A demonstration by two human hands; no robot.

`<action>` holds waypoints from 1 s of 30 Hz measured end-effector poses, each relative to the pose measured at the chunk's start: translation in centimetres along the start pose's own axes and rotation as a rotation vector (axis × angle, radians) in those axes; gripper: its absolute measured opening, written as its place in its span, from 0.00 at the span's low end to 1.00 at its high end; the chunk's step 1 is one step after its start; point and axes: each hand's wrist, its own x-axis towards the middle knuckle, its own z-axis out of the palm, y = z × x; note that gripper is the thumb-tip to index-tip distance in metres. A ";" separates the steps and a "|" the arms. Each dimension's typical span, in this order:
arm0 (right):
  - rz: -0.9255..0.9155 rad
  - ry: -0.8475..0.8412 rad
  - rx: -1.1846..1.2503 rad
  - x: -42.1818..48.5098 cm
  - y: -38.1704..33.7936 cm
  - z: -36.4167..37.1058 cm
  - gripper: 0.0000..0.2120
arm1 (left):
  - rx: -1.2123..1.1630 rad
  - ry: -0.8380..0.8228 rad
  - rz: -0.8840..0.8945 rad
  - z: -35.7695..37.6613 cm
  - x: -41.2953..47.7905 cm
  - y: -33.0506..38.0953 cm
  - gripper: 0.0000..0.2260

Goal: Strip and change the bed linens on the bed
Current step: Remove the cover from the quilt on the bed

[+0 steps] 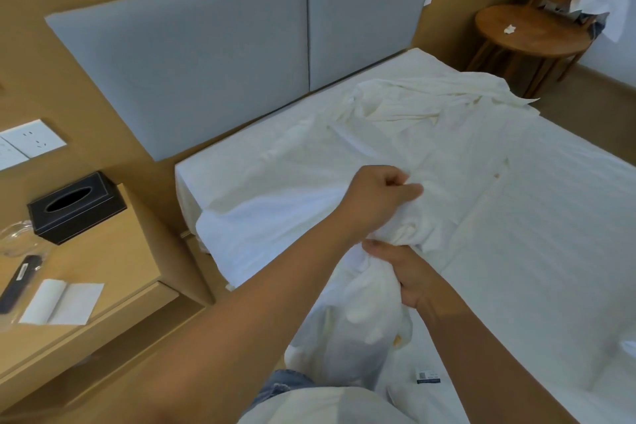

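One sheet (364,306), long axis toward headboard (192,55)

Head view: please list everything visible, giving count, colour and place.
sheet: one, white, loose and bunched on the bed
bed: one, white surface, below the headboard panels
headboard panels: two, grey, on the wall
nightstand: one, light wood, left of bed
tissue box: one, black, on nightstand
remote: one, dark, on nightstand
folded paper: one, white, on nightstand
round table: one, brown wood, far right
left hand: grips sheet
right hand: grips sheet
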 end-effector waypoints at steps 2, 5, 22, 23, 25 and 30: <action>0.014 -0.020 -0.078 0.1 -0.5 0.2 0.21 | -0.030 -0.074 -0.105 0.5 -0.1 0.4 0.06; -0.016 -0.009 -0.157 0.2 -0.7 0.0 0.20 | -0.035 -0.093 -0.164 0.3 0.1 -0.5 0.05; -0.059 0.024 -0.173 0.3 0.2 1.0 0.08 | 0.016 -0.111 -0.702 -4.3 1.0 -4.9 0.10; -0.045 0.013 -0.152 0.3 0.5 0.9 0.08 | 0.003 -0.122 -0.714 -4.4 1.0 -4.8 0.10; -0.020 0.007 -0.099 0.0 0.8 0.8 0.10 | 0.016 -0.168 -0.746 -4.7 0.7 -4.4 0.11; 0.050 -0.047 0.029 -0.6 1.1 -0.1 0.10 | 0.191 -0.333 -0.786 -3.4 -0.1 -5.1 0.26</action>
